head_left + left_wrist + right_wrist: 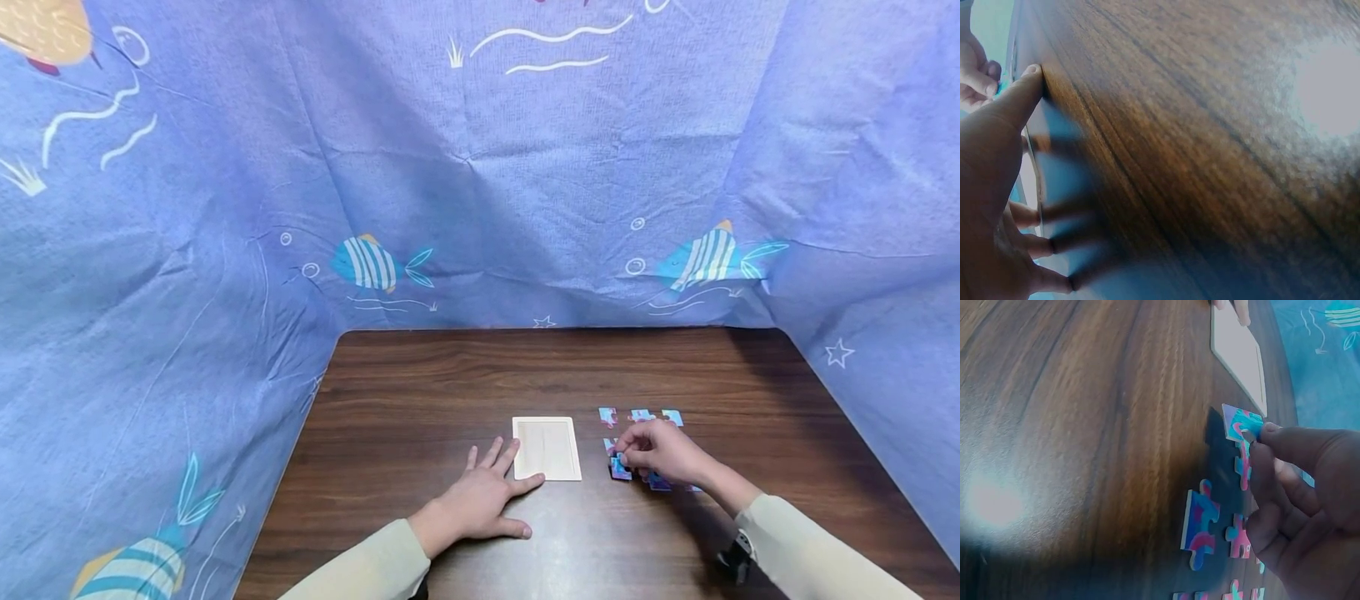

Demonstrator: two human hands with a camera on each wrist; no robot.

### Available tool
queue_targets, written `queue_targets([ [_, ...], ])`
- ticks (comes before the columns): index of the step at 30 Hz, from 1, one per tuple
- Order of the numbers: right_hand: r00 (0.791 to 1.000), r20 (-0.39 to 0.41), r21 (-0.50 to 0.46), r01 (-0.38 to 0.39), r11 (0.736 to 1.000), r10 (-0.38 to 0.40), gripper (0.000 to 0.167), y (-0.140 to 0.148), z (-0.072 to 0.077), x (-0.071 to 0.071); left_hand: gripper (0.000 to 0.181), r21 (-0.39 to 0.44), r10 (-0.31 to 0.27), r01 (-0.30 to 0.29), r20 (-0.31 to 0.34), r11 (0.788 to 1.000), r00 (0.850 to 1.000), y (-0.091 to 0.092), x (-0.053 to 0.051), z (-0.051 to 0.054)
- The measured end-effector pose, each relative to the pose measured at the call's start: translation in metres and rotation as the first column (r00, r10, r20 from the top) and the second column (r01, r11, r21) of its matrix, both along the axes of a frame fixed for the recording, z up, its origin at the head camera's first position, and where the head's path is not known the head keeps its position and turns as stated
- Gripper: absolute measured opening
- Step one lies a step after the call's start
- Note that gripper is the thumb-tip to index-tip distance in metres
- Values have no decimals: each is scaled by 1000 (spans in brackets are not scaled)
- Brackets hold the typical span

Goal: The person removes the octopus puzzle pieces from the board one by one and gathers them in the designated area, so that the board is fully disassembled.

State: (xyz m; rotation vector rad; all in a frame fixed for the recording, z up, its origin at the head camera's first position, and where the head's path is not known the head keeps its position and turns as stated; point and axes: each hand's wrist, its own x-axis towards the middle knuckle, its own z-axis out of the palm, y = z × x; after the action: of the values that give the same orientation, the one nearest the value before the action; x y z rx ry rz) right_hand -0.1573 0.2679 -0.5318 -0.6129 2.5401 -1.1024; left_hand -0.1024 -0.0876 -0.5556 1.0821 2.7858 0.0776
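Observation:
My right hand (663, 452) pinches a blue and pink jigsaw puzzle piece (1240, 423) between thumb and fingers, tilted up off the table in the right wrist view. Another puzzle piece (1243, 465) lies just behind it, partly covered. Several more pieces lie around and under that hand, such as a blue and pink one (1200, 525). To their left is a pale square puzzle tray (547, 450) with a raised rim and no pieces in it. My left hand (480, 500) is spread flat, fingertips touching the tray's left and near edges, the thumb on the table.
The dark wood table (420, 375) has a back row of pieces, including a left one (607, 416) and a right one (672, 417). A blue fish-print cloth (480, 208) hangs along the back and both sides.

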Motion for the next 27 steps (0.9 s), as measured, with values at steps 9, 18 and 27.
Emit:
queue_targets([
  [9, 999, -36, 81, 18, 997, -15, 1, -1, -7, 4, 78, -1, 6, -6, 13, 1000, 1000, -1, 0, 4],
  [18, 986, -165, 138, 37, 990, -13, 11, -5, -12, 4, 79, 6, 9, -9, 18, 1000, 1000, 0, 1, 2],
  [27, 984, -174, 177, 58, 983, -26, 12, -6, -14, 7, 80, 12, 13, -13, 10, 1000, 1000, 0, 1, 0],
])
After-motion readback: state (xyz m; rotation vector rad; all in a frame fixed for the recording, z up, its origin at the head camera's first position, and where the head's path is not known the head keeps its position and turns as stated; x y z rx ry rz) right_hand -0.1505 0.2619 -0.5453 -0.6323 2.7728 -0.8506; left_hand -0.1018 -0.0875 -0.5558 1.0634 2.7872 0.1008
